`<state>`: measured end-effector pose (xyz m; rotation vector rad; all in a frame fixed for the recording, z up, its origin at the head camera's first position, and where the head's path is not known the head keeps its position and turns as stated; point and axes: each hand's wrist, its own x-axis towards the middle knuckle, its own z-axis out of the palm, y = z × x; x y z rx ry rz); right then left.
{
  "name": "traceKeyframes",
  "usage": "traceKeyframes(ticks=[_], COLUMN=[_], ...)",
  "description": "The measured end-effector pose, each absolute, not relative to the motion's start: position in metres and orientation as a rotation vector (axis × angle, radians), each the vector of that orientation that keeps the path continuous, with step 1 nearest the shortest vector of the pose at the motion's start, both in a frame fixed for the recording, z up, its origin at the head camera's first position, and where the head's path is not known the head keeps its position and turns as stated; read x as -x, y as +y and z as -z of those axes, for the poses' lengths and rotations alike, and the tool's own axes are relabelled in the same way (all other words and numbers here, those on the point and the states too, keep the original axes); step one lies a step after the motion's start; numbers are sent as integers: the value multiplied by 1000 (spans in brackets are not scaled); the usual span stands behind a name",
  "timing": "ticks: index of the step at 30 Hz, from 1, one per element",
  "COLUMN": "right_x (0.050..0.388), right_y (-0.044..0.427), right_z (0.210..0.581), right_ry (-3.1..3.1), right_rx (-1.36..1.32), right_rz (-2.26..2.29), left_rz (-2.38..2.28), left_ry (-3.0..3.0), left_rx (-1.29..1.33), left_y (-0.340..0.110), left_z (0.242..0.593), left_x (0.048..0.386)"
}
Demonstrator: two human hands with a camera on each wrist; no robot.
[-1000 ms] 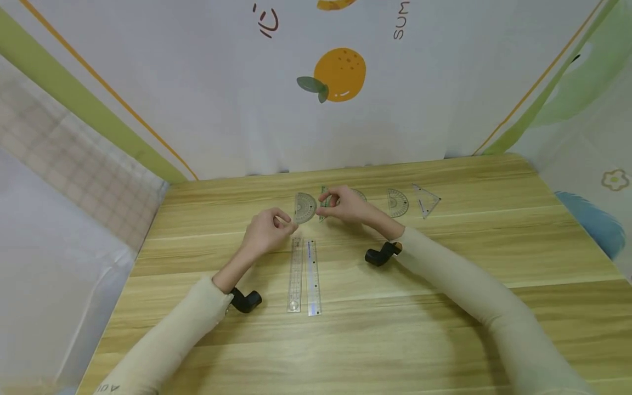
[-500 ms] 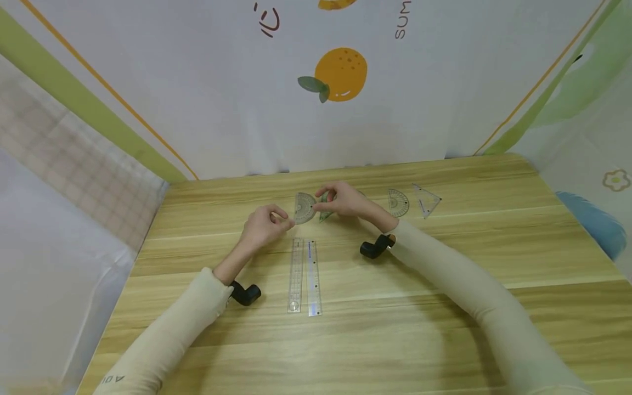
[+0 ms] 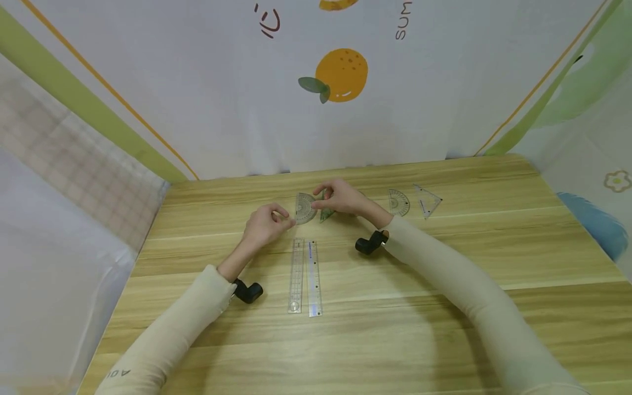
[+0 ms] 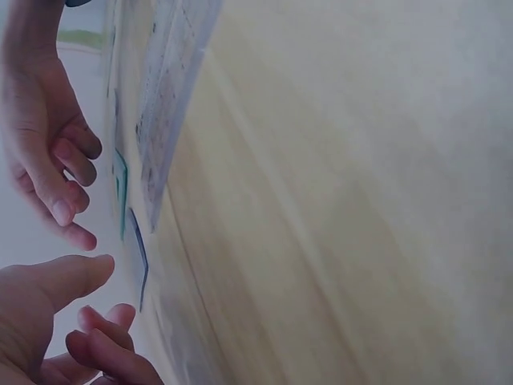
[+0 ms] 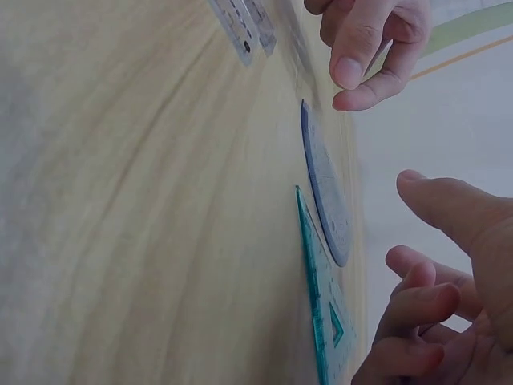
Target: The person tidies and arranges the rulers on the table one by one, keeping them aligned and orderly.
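A clear protractor [image 3: 303, 211] lies flat on the table between my two hands. My left hand [image 3: 265, 226] hovers at its lower left, thumb and forefinger apart and holding nothing. Over its right side is my right hand [image 3: 343, 198], fingers bent loosely, thumb and forefinger spread. The right wrist view shows the protractor [image 5: 325, 180] resting on the wood, with a gap between it and both hands. A green set square [image 3: 326, 213] lies just right of it, partly hidden under my right hand.
Two clear rulers, one gridded [image 3: 296, 282] and one with a bluish stripe [image 3: 314, 285], lie side by side nearer me. Farther right are another protractor [image 3: 399, 204] and a clear set square [image 3: 428, 202]. A printed curtain [image 3: 237, 109] hangs behind the table.
My right hand has shifted left, from over the green set square toward the protractor's right side. My left hand has barely moved. The protractor and rulers lie where they were.
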<state>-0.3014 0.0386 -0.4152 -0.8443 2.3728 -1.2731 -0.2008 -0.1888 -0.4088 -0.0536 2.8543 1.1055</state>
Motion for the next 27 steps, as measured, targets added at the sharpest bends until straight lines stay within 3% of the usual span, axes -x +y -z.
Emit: traceKeyframes(ticks=[27], right_x=[312], right_y=[28], right_z=[417], right_ry=[2433], right_rx=[852], right_rz=[1170], left_rz=[-1067], left_ry=[2878], left_rx=[105], left_y=[-185], left_z=[416], left_x=[209])
